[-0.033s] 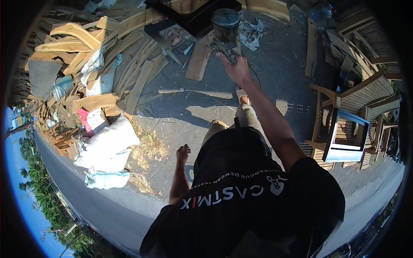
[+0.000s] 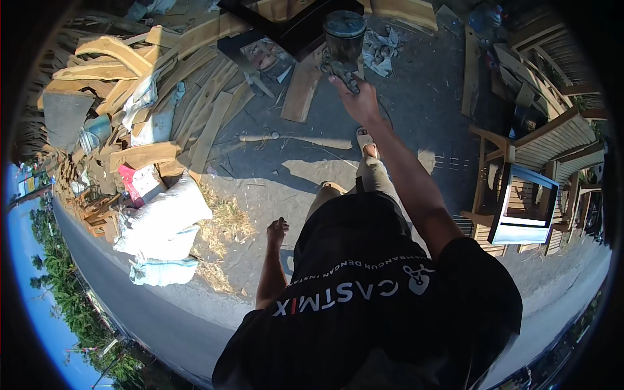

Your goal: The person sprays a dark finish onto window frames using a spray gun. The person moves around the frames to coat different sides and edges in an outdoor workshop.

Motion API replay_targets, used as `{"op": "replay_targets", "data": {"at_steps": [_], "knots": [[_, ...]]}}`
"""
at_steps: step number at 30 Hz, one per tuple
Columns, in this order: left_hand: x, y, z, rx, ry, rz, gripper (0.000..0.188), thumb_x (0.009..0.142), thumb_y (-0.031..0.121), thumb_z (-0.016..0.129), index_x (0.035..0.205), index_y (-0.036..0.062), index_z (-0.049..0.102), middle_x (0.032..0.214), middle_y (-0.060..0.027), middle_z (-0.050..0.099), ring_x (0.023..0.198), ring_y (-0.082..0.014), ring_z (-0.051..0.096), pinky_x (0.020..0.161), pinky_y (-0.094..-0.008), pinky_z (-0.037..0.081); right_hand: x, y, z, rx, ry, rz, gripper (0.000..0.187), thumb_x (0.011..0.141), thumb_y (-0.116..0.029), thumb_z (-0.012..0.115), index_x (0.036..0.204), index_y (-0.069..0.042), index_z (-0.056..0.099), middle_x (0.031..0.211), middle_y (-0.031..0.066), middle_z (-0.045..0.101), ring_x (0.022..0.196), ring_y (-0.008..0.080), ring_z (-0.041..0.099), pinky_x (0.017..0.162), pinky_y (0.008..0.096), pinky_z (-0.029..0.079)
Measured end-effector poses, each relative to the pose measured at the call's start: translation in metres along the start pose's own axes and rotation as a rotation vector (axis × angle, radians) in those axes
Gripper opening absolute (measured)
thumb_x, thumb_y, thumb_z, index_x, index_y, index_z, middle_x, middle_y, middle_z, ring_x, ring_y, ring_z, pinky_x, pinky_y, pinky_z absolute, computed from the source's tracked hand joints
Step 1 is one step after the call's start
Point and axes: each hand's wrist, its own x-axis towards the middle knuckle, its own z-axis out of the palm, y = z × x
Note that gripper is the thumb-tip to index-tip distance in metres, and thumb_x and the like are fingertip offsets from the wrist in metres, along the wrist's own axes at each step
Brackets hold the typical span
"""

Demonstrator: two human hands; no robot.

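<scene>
My right hand (image 2: 356, 103) is closed round the handle of a spray gun (image 2: 339, 69) with a dark round lidded cup (image 2: 344, 38) on top. My arm stretches forward, and the gun is by a black-painted frame (image 2: 305, 32) at the top of the view. The gun's nozzle is hard to make out in the shade. Low at my left side hangs my left hand (image 2: 277, 231), its fingers curled in with nothing visible in them.
Curved and straight wood offcuts (image 2: 195, 123) pile up at the left, with white sacks (image 2: 166, 214) and a bucket (image 2: 96, 132). A plank (image 2: 302, 91) lies ahead on the ground. Wooden slatted furniture (image 2: 552, 146) and a glossy dark frame (image 2: 524, 205) stand at the right.
My right hand and the spray gun have shifted very slightly to the right. The left hand has hardly moved.
</scene>
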Motion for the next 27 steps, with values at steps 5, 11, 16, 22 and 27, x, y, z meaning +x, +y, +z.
{"op": "replay_targets", "data": {"at_steps": [5,11,16,22,27], "knots": [[0.002,0.024,-0.010,0.024,-0.006,0.019,0.044,0.097,0.042,0.056,0.102,0.0008,0.067,0.091,-0.0131,0.073,0.081,-0.0199,0.072,0.064,-0.0317,0.052,0.036,0.010,-0.028,0.063,0.160,-0.019,0.044,0.092,-0.044,0.070,0.095,0.001,0.069,0.070,0.0058,0.065,0.068,0.0122,0.061,0.065,0.0328,0.049],[0.007,0.035,-0.009,0.037,-0.013,-0.010,0.045,0.098,0.043,0.056,0.105,0.0003,0.066,0.093,-0.0142,0.073,0.083,-0.0216,0.071,0.066,-0.0331,0.052,0.079,0.012,-0.071,0.087,0.153,0.217,0.049,0.089,-0.049,0.071,0.091,0.000,0.071,0.072,0.0068,0.067,0.071,0.0134,0.064,0.068,0.0310,0.051],[0.010,0.040,-0.006,0.041,-0.039,-0.001,0.048,0.098,0.045,0.054,0.107,-0.0001,0.066,0.094,-0.0151,0.073,0.085,-0.0228,0.072,0.067,-0.0341,0.052,0.112,0.024,-0.095,0.034,0.289,0.181,0.053,0.086,-0.053,0.071,0.086,0.000,0.073,0.072,0.0077,0.068,0.070,0.0149,0.065,0.068,0.0322,0.051],[0.009,0.037,0.000,0.028,-0.032,-0.021,0.047,0.097,0.045,0.054,0.105,-0.0001,0.066,0.093,-0.0150,0.073,0.083,-0.0227,0.072,0.067,-0.0343,0.052,0.131,0.032,-0.109,-0.081,0.292,0.154,0.055,0.087,-0.053,0.070,0.106,-0.001,0.072,0.096,0.0191,0.073,0.093,0.0304,0.071,0.086,0.0377,0.052],[0.008,0.040,0.004,0.045,-0.031,-0.019,0.047,0.097,0.045,0.055,0.104,0.0001,0.067,0.092,-0.0143,0.073,0.082,-0.0217,0.071,0.067,-0.0339,0.052,0.096,0.015,-0.091,-0.015,0.217,0.026,0.049,0.090,-0.049,0.069,0.090,0.000,0.072,0.079,0.0074,0.071,0.073,0.0137,0.065,0.068,0.0325,0.051]]}}
